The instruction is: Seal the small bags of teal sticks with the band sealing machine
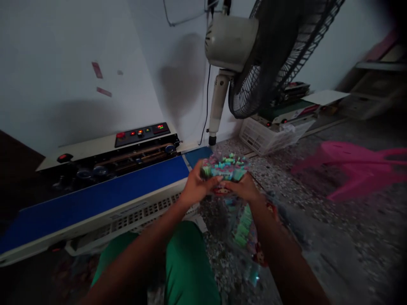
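Observation:
Between both hands is a clear plastic bag (226, 163) packed with small pastel green, blue and pink pieces, with a red printed part at its near edge. My left hand (197, 184) grips its left side and my right hand (244, 186) its right side, the two thumbs nearly meeting in front. Motion blurs the pieces, so their kind cannot be made out. Below my right forearm, another clear bag (243, 228) of light green pieces with red print lies on the speckled floor.
To the left runs a sealing machine with a blue conveyor belt (111, 192) and a lit control panel (141, 134). A fan (233, 42) hangs ahead. Further right are a white crate (263, 137), a second machine (289, 108) and a pink plastic stool (352, 163).

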A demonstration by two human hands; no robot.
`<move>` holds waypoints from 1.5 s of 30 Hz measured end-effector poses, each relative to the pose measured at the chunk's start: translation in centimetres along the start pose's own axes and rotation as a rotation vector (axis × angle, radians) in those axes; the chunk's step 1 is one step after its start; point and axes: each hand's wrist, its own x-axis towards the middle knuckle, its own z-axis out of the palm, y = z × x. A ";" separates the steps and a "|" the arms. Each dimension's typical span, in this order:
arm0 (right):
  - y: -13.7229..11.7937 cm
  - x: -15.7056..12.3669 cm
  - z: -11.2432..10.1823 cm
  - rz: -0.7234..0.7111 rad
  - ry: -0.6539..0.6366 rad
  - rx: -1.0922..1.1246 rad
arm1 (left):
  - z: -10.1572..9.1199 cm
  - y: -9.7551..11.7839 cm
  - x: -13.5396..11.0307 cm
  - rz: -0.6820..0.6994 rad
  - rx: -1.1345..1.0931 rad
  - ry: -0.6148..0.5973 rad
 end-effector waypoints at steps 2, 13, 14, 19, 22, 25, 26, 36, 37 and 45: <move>-1.2 4.3 1.0 -0.119 0.004 -0.010 | -2.3 1.4 3.1 0.153 0.074 -0.024; 6.7 10.4 3.6 0.034 -0.085 -0.060 | -7.9 -6.9 8.7 0.065 0.185 -0.036; 6.7 10.4 3.5 0.018 -0.072 -0.061 | -7.9 -7.0 8.8 0.062 0.172 -0.041; 5.8 11.3 3.2 0.020 -0.134 -0.041 | -8.8 -6.8 9.5 0.094 0.169 -0.043; 6.1 11.4 3.1 0.050 -0.206 -0.036 | -9.5 -7.7 9.6 0.041 0.170 -0.078; 6.5 11.3 3.4 0.071 -0.177 -0.020 | -9.7 -8.5 9.3 0.033 0.140 -0.089; 6.6 11.2 3.5 0.088 -0.164 -0.017 | -9.6 -8.6 9.2 0.043 0.131 -0.079; 3.6 10.1 5.4 0.062 -0.111 -0.133 | -10.0 -5.0 7.1 -0.044 -0.054 0.032; 2.8 9.7 6.0 0.058 -0.142 -0.131 | -10.6 -4.4 6.6 -0.059 -0.068 0.031; -2.1 7.3 13.3 -0.027 -0.382 -0.120 | -15.8 -1.2 -1.0 -0.176 -0.124 0.085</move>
